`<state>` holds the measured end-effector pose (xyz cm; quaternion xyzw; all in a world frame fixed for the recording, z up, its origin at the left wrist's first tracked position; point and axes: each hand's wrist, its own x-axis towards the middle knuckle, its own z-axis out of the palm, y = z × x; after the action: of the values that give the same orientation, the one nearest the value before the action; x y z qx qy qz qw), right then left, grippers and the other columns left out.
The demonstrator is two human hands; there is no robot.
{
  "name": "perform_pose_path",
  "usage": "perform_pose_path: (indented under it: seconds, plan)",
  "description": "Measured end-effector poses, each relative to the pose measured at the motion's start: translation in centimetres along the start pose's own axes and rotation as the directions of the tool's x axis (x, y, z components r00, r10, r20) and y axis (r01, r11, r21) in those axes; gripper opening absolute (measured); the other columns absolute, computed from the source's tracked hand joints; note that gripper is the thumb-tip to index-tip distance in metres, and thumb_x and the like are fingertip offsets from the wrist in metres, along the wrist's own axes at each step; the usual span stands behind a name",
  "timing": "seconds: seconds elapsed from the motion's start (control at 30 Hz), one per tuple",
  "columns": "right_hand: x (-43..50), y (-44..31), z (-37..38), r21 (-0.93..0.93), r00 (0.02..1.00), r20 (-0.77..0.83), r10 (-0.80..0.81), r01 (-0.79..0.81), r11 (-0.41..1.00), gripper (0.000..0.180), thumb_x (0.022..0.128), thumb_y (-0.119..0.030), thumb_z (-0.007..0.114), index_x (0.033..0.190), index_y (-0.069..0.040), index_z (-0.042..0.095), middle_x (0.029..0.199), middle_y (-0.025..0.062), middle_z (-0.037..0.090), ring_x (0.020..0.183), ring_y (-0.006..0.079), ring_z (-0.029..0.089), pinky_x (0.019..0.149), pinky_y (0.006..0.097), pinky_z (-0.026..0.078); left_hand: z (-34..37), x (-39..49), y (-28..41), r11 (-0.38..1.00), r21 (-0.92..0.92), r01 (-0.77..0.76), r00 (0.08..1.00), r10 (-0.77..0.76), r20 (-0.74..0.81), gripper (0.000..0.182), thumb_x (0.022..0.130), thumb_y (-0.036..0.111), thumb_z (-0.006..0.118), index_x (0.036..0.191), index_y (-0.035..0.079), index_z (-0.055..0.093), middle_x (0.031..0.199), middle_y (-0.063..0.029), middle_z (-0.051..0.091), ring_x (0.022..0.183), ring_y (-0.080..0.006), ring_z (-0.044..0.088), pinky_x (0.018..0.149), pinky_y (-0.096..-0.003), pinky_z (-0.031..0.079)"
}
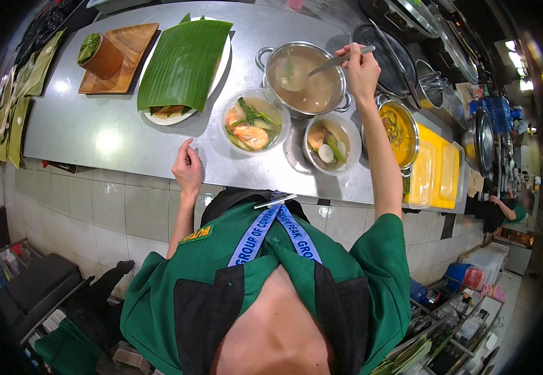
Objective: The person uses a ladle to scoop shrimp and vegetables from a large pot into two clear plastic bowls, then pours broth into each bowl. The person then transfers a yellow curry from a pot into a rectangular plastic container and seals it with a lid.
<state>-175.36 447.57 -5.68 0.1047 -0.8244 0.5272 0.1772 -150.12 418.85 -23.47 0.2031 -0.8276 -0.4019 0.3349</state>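
With my right hand (361,65) I hold the handle of a metal ladle (330,63), whose bowl lies in the broth of a two-handled steel pot (304,101). Some green leaf shows in the ladle's bowl. In front of the pot stand a plastic bowl of soup with shrimp and greens (254,123) and a second plastic bowl of soup with vegetables (330,146). My left hand (188,166) is at the steel table's front edge, fingers loosely curled, holding nothing. Beyond it is a white oval plate (170,119) covered by a banana leaf (182,65).
At the left a wooden tray (130,51) bears a brown cup (105,58) with leaf-wrapped content. On the right are a pot of yellow stew (399,133), yellow-and-clear plastic containers (433,168), a dark round pan (386,61) and a whisk (433,80). Another person (510,211) stands at the far right.
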Motion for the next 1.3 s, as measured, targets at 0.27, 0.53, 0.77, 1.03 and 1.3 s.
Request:
perform_pose_path:
  seconds: [0.27, 0.53, 0.77, 1.03, 1.3]
  plan:
    - [-1.8, -4.8, -1.4, 0.037, 0.997, 0.034, -0.074, 0.073, 0.997, 0.028, 0.095, -0.022, 0.047, 0.086, 0.0, 0.062, 0.075, 0.0047, 0.068, 0.058, 0.0071, 0.056, 0.055, 0.0225, 0.046, 0.0, -0.1, -0.2, 1.0, -0.002, 0.009, 1.0, -0.008, 0.008, 0.021, 0.085, 0.0, 0.053, 0.102, 0.005, 0.065, 0.054, -0.0051, 0.048, 0.042, -0.0084, 0.037, 0.04, -0.0273, 0.032]
    - [-8.5, -7.6, 0.9, -0.057, 0.914, 0.214, -0.344, 0.363, 0.93, 0.013, 0.092, -0.011, 0.053, 0.09, 0.0, 0.06, 0.078, 0.0086, 0.066, 0.06, 0.0123, 0.059, 0.053, 0.0251, 0.047, 0.1, 0.0, -0.4, 0.999, -0.027, 0.022, 1.0, -0.022, 0.001, 0.021, 0.085, 0.001, 0.053, 0.102, 0.006, 0.065, 0.053, -0.0047, 0.046, 0.041, -0.0082, 0.037, 0.04, -0.0272, 0.032]
    - [-12.7, -8.5, 0.5, 0.032, 0.395, 0.399, -0.827, 0.896, 0.444, 0.017, 0.077, -0.006, 0.065, 0.089, 0.001, 0.057, 0.092, 0.0127, 0.063, 0.069, 0.0214, 0.06, 0.062, 0.0318, 0.053, 0.0, -0.1, -0.3, 1.0, -0.022, 0.018, 1.0, -0.019, -0.002, 0.021, 0.086, 0.001, 0.053, 0.103, 0.006, 0.064, 0.053, -0.0061, 0.049, 0.041, -0.0088, 0.04, 0.041, -0.0267, 0.034]
    - [-10.5, -6.8, -2.9, 0.102, 0.627, 0.241, -0.741, 0.743, 0.661, 0.012, 0.08, 0.001, 0.056, 0.091, -0.001, 0.059, 0.085, 0.0123, 0.066, 0.072, 0.0232, 0.064, 0.064, 0.0297, 0.052, 0.1, 0.0, 0.0, 0.999, -0.026, 0.023, 1.0, -0.023, -0.011, 0.021, 0.086, 0.002, 0.053, 0.103, 0.006, 0.064, 0.053, -0.0057, 0.049, 0.04, -0.01, 0.04, 0.041, -0.0273, 0.034]
    - [-3.1, 0.4, -1.5, -0.15, 0.772, 0.185, -0.609, 0.634, 0.758, 0.011, 0.084, -0.003, 0.057, 0.095, -0.004, 0.059, 0.091, 0.0054, 0.067, 0.072, 0.0195, 0.06, 0.064, 0.0278, 0.05, -0.1, 0.1, 0.0, 0.999, 0.037, 0.003, 1.0, -0.003, 0.011, 0.021, 0.086, 0.002, 0.053, 0.102, 0.007, 0.065, 0.053, -0.0048, 0.049, 0.042, -0.0095, 0.041, 0.041, -0.0275, 0.033]
